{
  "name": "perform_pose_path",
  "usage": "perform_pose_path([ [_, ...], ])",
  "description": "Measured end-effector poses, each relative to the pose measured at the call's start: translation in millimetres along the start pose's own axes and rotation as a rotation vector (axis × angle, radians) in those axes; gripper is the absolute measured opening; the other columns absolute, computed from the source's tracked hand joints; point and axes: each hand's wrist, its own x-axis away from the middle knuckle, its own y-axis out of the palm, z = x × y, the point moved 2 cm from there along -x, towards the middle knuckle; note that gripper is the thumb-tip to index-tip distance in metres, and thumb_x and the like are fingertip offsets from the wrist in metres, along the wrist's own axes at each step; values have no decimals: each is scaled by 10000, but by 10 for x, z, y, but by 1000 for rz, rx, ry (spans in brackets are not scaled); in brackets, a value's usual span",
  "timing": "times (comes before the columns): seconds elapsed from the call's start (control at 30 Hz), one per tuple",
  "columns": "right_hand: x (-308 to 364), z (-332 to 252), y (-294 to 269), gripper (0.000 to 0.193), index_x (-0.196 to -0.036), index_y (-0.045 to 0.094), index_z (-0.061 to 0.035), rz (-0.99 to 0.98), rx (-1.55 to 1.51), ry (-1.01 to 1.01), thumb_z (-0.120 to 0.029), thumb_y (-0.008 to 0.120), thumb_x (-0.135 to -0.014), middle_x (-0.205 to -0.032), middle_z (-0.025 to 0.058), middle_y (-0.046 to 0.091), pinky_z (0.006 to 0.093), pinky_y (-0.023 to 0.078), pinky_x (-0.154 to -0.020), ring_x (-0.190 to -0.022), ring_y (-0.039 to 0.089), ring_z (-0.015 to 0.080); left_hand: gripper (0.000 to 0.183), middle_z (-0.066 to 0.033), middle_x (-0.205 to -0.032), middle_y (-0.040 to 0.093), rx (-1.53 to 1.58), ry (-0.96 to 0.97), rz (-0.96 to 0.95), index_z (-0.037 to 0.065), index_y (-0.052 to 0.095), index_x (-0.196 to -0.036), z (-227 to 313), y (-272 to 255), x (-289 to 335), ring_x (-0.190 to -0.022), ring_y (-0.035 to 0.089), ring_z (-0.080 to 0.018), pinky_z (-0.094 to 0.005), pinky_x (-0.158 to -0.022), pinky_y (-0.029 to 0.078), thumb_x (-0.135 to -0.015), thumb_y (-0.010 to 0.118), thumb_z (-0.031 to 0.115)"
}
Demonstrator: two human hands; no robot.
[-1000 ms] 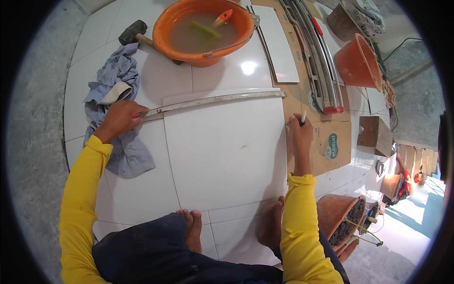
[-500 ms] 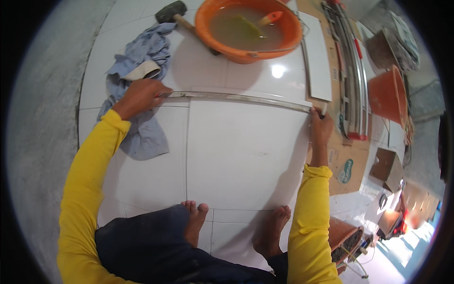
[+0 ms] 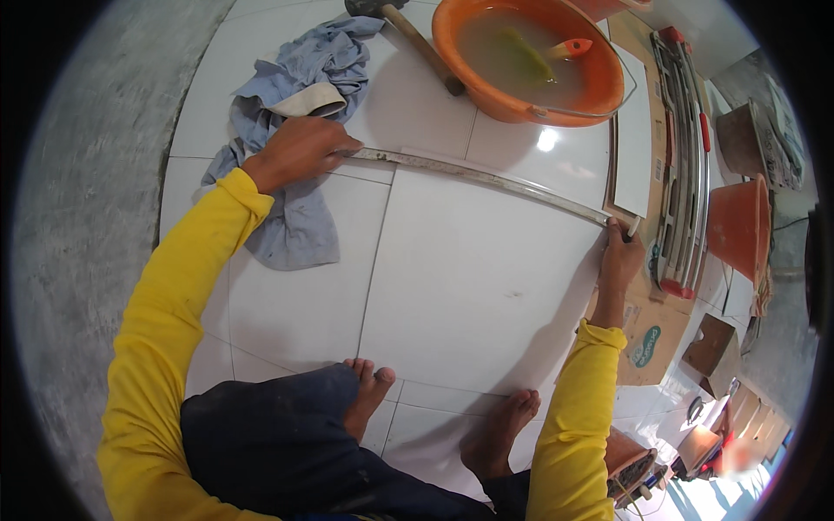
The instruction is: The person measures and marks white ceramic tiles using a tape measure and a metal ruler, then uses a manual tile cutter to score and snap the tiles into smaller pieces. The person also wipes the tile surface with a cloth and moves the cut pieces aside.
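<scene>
A thin measuring tape (image 3: 486, 178) stretches across the far edge of a large white tile (image 3: 460, 286). My left hand (image 3: 304, 149) pinches its left end, just past the tile's far left corner, above a crumpled blue-grey cloth (image 3: 300, 230). At the tile's far right corner, my right hand (image 3: 620, 265) is closed on the other end of the tape. A short pale stick (image 3: 633, 227) pokes up from the right fingers; its kind is unclear. My fingers partly hide both tape ends.
Beyond the tape stands an orange bucket (image 3: 497, 106) of murky water holding an orange-handled tool (image 3: 571, 49). A mallet (image 3: 426, 48) lies beside it. On the right, a tile cutter (image 3: 682, 174) rests on cardboard (image 3: 630, 326), near another orange bucket (image 3: 738, 226). My bare feet flank the tile's near edge.
The view has turned, so the bucket, cloth and tile appear farther right and the tape slants more. Both hands keep their hold at the tape's ends, near the same tile corners.
</scene>
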Motion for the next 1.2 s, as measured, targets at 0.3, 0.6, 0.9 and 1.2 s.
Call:
perform_pose_path([
  [0.3,-13,-72,18,382,-1086,802,42,-13,-21,60,-327,781,-988,-917,97,769,330,521,-798,-849,660,164,331,-70,-992,753,-21,-20,7,188,824,-1173,-29,37,-28,-959,736,-302,-441,-809,584,-856,738,149],
  [0.6,73,-575,-162,625,-1164,760,26,-58,-610,194,-551,526,-1114,-756,66,656,313,532,-676,-724,670,165,355,-92,-988,750,-51,-63,-39,191,815,-1196,-29,74,-42,-954,739,-316,-454,-798,592,-857,744,119],
  [0.9,403,-1403,810,350,-1150,736,62,-880,-746,16,-248,584,-1094,-898,88,693,297,525,-737,-810,647,155,327,-93,-982,763,-28,-57,-8,205,836,-1178,-16,51,-71,-947,744,-315,-453,-789,594,-869,765,126],
  [1.2,451,-1577,1150,205,-1049,749,22,-923,-498,-82,-137,693,-932,-893,28,687,259,497,-786,-818,591,107,345,-53,-971,724,-52,-58,-31,177,815,-1211,-64,73,-47,-951,729,-283,-429,-800,583,-871,780,125],
])
